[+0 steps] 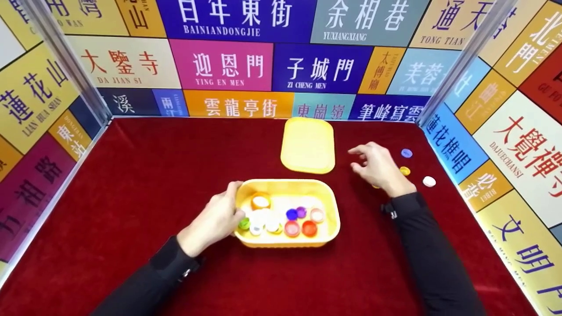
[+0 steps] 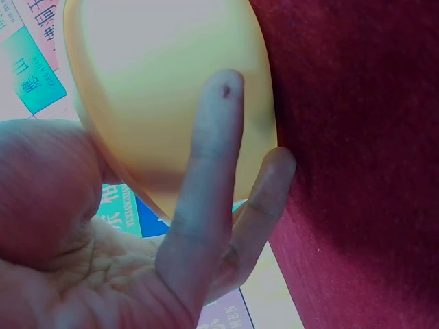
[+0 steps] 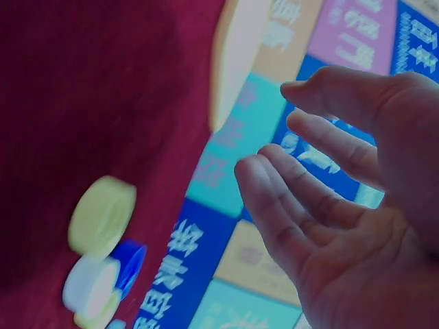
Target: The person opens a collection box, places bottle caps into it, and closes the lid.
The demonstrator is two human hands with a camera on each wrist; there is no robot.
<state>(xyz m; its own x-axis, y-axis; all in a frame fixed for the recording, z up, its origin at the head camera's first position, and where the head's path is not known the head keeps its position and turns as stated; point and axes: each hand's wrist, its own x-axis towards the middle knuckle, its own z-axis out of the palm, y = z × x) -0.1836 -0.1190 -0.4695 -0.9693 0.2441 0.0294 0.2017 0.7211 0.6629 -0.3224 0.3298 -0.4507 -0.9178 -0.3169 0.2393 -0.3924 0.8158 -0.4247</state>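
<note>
A yellow plastic box [image 1: 287, 242] without its lid sits on the red cloth and holds several bottle caps, among them a red cap [image 1: 309, 228], a blue cap [image 1: 292, 214] and a green cap [image 1: 244, 223]. My left hand [image 1: 215, 217] grips the box's left end, thumb at the rim and fingers against the outer wall [image 2: 158, 116]. Fingers slightly bent and holding nothing, my right hand [image 1: 375, 166] hovers over the cloth between the lid and the loose caps. Nearest to it, a yellow cap [image 1: 376, 186] is mostly hidden under the hand.
The yellow lid [image 1: 308, 145] lies flat behind the box. To the right on the cloth [image 1: 153, 166] are a purple-blue cap [image 1: 406, 153], another yellow cap [image 1: 405, 171] and a white cap [image 1: 429, 181]. Printed panels [image 1: 219, 66] in metal frames enclose the back and sides.
</note>
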